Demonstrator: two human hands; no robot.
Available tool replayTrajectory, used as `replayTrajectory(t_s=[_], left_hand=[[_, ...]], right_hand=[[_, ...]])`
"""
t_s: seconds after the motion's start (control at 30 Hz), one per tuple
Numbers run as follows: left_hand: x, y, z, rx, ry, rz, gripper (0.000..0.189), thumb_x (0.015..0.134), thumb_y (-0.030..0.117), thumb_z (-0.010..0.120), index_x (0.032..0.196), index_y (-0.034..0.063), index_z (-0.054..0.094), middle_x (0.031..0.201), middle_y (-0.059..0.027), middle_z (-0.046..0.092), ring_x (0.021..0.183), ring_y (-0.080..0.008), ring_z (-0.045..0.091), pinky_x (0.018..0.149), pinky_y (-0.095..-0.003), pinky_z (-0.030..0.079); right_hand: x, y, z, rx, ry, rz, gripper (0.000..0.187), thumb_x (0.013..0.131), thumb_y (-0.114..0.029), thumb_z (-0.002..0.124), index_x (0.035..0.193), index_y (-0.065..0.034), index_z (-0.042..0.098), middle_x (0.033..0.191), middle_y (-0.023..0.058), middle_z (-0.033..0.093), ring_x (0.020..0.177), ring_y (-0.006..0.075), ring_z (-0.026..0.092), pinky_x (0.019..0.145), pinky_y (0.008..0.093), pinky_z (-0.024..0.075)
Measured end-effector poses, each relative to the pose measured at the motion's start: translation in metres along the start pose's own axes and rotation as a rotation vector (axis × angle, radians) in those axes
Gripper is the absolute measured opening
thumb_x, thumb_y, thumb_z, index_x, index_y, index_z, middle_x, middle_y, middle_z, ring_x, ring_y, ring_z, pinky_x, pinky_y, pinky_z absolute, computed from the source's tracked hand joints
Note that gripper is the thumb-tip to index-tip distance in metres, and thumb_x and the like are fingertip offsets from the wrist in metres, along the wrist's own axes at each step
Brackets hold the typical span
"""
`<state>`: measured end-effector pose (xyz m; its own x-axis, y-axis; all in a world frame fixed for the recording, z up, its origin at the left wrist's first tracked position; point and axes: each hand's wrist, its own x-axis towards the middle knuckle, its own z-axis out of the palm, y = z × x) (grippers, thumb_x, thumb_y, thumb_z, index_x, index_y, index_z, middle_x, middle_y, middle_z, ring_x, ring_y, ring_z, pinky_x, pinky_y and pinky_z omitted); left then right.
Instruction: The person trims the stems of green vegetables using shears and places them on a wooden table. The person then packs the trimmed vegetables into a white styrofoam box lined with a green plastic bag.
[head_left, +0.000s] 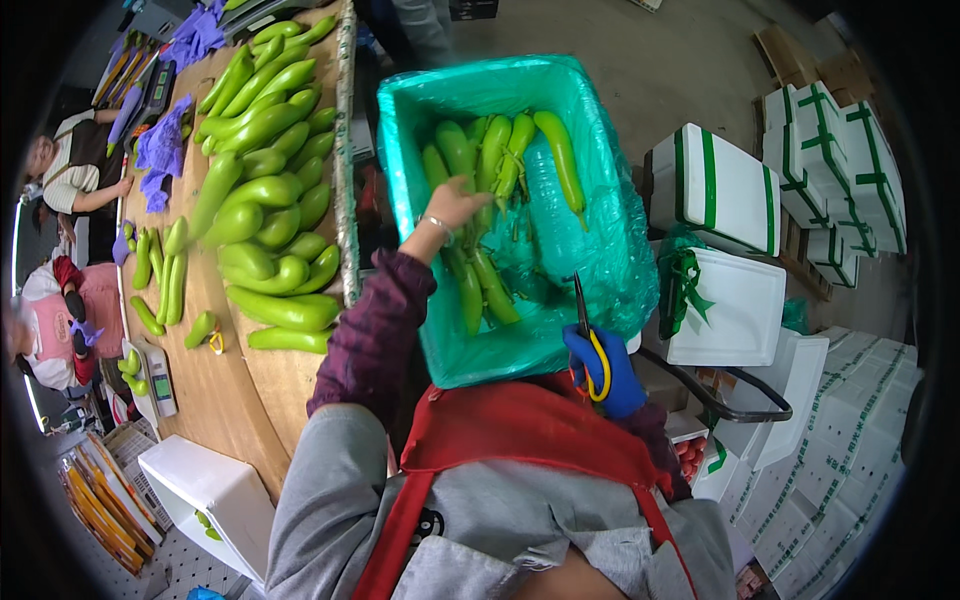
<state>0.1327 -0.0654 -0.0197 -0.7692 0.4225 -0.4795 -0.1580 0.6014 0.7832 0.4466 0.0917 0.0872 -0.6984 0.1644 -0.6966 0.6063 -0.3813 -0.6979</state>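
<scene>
In front of me stands a deep bin (409, 300) lined with green plastic film. Long light-green eggplants (493, 154) lie along its left side and far end, stems mostly toward the middle. A separate curved eggplant (559, 161) rests at the far right inside. My left hand (450, 204), bare with a bracelet at the wrist, reaches over the left eggplants; whether its fingers grip one is unclear. My right hand (611, 371), in a blue glove, holds scissors (598, 367) with yellow-and-red handles at the bin's near right corner. Their dark blades point away from me, over the bin.
On the left, a wooden table (217, 397) bears a large heap of green eggplants (262, 202), purple gloves (161, 146) and a scale (154, 379). Two people stand beyond it. White foam boxes (716, 187) with green tape and a foam lid (727, 307) are at right.
</scene>
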Motion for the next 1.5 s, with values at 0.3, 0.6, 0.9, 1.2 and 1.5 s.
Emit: replayTrajectory(t_s=[0.3, 0.6, 0.9, 1.2, 1.5], left_hand=[[0.172, -0.046, -0.010, 0.285, 0.433, -0.183, 0.093, 0.067, 0.062, 0.078, 0.129, -0.0037, 0.054, 0.126, -0.0262, 0.059, 0.117, -0.0388, 0.058, 0.099, -0.0430, 0.047], [0.185, -0.030, -0.016, 0.249, 0.279, -0.301, 0.107, 0.069, 0.063, 0.077, 0.139, -0.0105, 0.043, 0.134, -0.0252, 0.054, 0.120, -0.0349, 0.057, 0.099, -0.0404, 0.046], [0.171, -0.043, -0.017, -0.076, -0.015, -0.415, 0.085, 0.077, 0.067, 0.069, 0.125, -0.0031, 0.060, 0.116, -0.0156, 0.067, 0.099, -0.0255, 0.066, 0.089, -0.0363, 0.052], [0.140, -0.041, -0.001, 0.214, -0.004, -0.278, 0.108, 0.059, 0.075, 0.074, 0.131, -0.0042, 0.056, 0.132, -0.0219, 0.058, 0.119, -0.0359, 0.058, 0.099, -0.0427, 0.047], [0.108, -0.052, 0.016, 0.117, -0.130, -0.393, 0.104, 0.056, 0.072, 0.076, 0.125, -0.0040, 0.062, 0.127, -0.0196, 0.061, 0.114, -0.0320, 0.061, 0.095, -0.0405, 0.049]], right_hand=[[0.014, -0.003, -0.059, 0.023, 0.034, 0.050, 0.032, 0.095, -0.023, 0.061, 0.112, 0.0039, 0.061, 0.064, 0.0047, 0.055, 0.053, 0.0126, 0.055, 0.049, 0.0262, 0.0420], [0.021, 0.010, -0.076, 0.104, -0.056, 0.128, 0.030, 0.096, -0.014, 0.058, 0.118, 0.0055, 0.058, 0.074, 0.0063, 0.059, 0.056, 0.0130, 0.057, 0.052, 0.0263, 0.0458], [0.019, 0.023, -0.079, 0.085, -0.048, 0.117, 0.031, 0.093, -0.015, 0.065, 0.118, 0.0020, 0.062, 0.071, 0.0028, 0.061, 0.057, 0.0098, 0.056, 0.053, 0.0247, 0.0436], [0.020, 0.024, -0.080, -0.406, -0.172, -0.173, 0.027, 0.097, -0.022, 0.058, 0.118, -0.0067, 0.065, 0.102, 0.0160, 0.062, 0.085, 0.0233, 0.057, 0.075, 0.0385, 0.0453], [0.015, 0.013, -0.078, -0.183, -0.201, -0.070, 0.025, 0.097, -0.022, 0.057, 0.111, -0.0020, 0.066, 0.085, 0.0099, 0.061, 0.067, 0.0159, 0.055, 0.059, 0.0318, 0.0432]])
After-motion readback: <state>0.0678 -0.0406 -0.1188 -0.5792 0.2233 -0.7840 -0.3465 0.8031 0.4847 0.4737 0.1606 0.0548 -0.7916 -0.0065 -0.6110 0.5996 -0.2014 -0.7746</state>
